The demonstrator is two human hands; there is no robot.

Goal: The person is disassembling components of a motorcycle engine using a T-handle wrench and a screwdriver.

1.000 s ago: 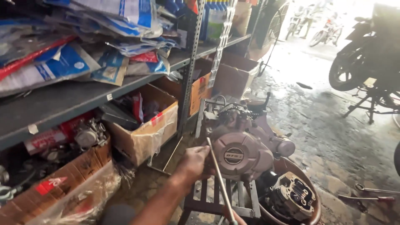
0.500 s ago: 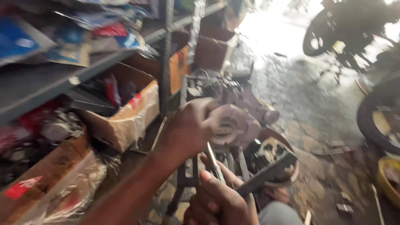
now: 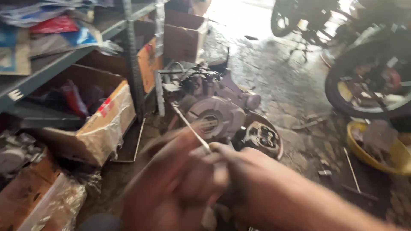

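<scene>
Two hands are close to the camera, and both look blurry. The right hand is closed around one thin metal rod. The rod sticks up and away from its fingers, toward the left. The left hand is right beside the right hand and seems to touch it. It is too blurry to tell if it is open or closed, or if it holds the rod too.

Just past the hands sits one gray engine with a round cover. The tip of the rod points at it. Right next to the engine, a bit to the right of the hands, lies one round engine part.

To the left of the hands is one metal shelf. Under it is one open cardboard box. Two more boxes are farther back. Far to the right of the hands is one yellow bowl, and behind it one motorbike wheel.
</scene>
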